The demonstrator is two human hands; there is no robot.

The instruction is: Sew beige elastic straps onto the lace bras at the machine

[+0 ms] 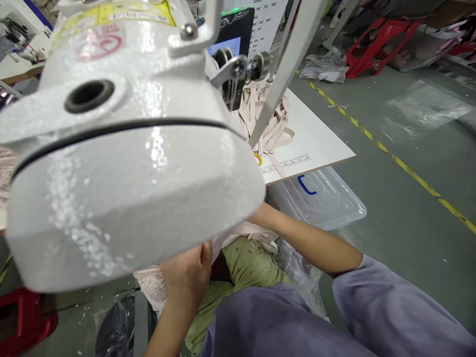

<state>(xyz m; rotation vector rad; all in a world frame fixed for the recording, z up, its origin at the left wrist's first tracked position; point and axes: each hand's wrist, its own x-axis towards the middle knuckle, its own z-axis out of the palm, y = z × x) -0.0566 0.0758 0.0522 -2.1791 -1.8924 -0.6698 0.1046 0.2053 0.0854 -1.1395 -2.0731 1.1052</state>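
A white sewing machine head (141, 193) fills the left and middle of the view and covers much of the work beneath it. Just below its lower edge, my left hand (188, 270) is closed on a pale pink lace garment (152, 286), the thumb uppermost. More of that pale fabric spreads over my lap toward the right. My right hand (260, 215) reaches in behind the machine's right end; only the wrist area shows, beside the fabric, and its fingers are hidden.
Beige straps (266, 116) lie heaped on the white table (323, 141) near a printed ruler (293, 161). Under the table edge is a clear plastic box lid (327, 198). A metal post (286, 64) rises beside the machine. Red stools (379, 44) stand on the floor.
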